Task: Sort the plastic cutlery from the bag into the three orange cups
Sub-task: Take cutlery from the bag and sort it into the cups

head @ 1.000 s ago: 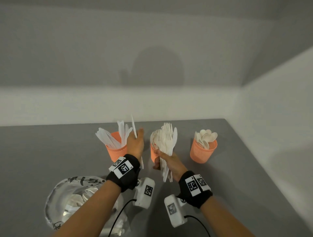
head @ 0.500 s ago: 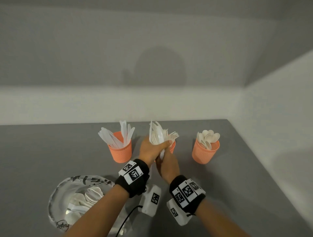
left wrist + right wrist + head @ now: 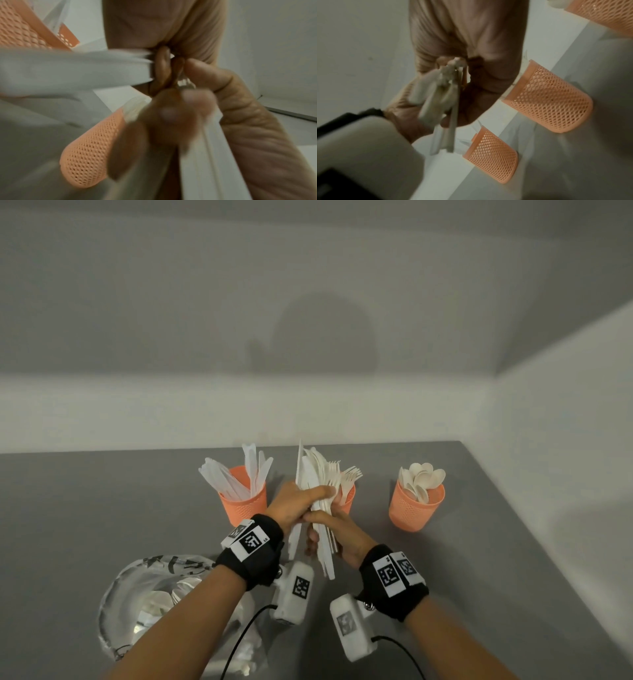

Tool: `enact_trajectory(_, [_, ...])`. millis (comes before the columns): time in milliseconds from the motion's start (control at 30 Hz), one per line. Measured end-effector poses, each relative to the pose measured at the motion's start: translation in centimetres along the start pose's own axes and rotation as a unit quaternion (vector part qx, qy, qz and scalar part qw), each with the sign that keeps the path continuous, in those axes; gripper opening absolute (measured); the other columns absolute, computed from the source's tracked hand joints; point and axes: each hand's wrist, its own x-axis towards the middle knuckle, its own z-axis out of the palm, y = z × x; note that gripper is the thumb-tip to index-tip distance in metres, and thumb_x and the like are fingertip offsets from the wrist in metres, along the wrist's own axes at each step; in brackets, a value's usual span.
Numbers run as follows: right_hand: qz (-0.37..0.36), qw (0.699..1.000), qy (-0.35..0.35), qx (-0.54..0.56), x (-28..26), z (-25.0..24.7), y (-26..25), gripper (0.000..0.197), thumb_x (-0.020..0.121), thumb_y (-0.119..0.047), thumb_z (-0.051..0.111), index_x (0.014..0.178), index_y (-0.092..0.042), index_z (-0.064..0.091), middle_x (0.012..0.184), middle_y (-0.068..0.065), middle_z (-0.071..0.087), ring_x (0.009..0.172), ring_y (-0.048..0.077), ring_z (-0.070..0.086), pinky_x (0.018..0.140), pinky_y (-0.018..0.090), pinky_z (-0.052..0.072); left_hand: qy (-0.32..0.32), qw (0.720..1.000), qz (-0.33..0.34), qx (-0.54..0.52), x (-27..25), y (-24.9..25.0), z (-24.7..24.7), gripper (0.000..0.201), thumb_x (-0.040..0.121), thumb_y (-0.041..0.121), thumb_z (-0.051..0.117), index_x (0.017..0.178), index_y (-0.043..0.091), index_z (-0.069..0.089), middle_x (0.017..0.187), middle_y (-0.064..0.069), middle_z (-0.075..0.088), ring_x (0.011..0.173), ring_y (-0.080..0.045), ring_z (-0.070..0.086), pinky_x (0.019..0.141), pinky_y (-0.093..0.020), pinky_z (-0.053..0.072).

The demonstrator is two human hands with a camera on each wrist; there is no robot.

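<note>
Right now both hands meet over the grey table [image 3: 102,508], sharing one bundle of white plastic cutlery [image 3: 317,484] held upright just in front of the middle orange cup [image 3: 349,498]. The left hand [image 3: 294,503] wraps its fingers around the bundle's upper part, while the right hand [image 3: 337,534] grips the handles lower down. Forks stand in the middle cup behind the bundle. To the left, the knife cup [image 3: 245,503] holds white knives leaning outward; to the right, well apart, the spoon cup [image 3: 415,508] is filled with spoons. Near the left forearm lies the clear bag [image 3: 144,594] with more cutlery inside.
</note>
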Motion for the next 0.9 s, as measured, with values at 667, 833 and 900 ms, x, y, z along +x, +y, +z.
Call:
enact_trajectory(667, [-0.033,0.984,0.16,-0.064,2.4,-0.2,2.0,0.04,0.089,-0.033,0.059,0.122,-0.014,0.044,0.046,-0.006,0.039,0.034,0.005,0.034,0.038,0.02,0.03,0.174,0.981,0.056,-0.064,1.1,-0.9,0.2,0.015,0.084,0.01,0.065,0.095,0.003,0.059,0.075,-0.013,0.06,0.05,-0.012,0.056,0.042,-0.015,0.043])
enact_trajectory(833, [-0.037,0.989,0.144,-0.019,1.9,-0.5,1.8,0.035,0.092,-0.045,0.049,0.106,-0.013,0.051,0.048,-0.003,0.042,0.037,0.008,0.037,0.042,0.022,0.032,0.196,0.977,0.066,-0.053,1.7,-0.9,-0.1,0.018,0.091,0.014,0.052,0.074,0.014,0.047,0.059,-0.004,0.046,0.048,-0.014,0.042,0.058,-0.031,0.041])
enact_trajectory(900, [-0.047,0.987,0.15,-0.018,1.9,-0.3,1.7,0.033,0.092,-0.047,0.047,0.095,-0.014,0.053,0.049,-0.001,0.042,0.037,0.009,0.037,0.042,0.023,0.033,0.181,0.98,0.064,-0.058,1.7,-1.0,0.0,0.018,0.091,0.014,0.052,0.073,0.015,0.048,0.058,-0.003,0.048,0.046,-0.011,0.043,0.058,-0.026,0.043])
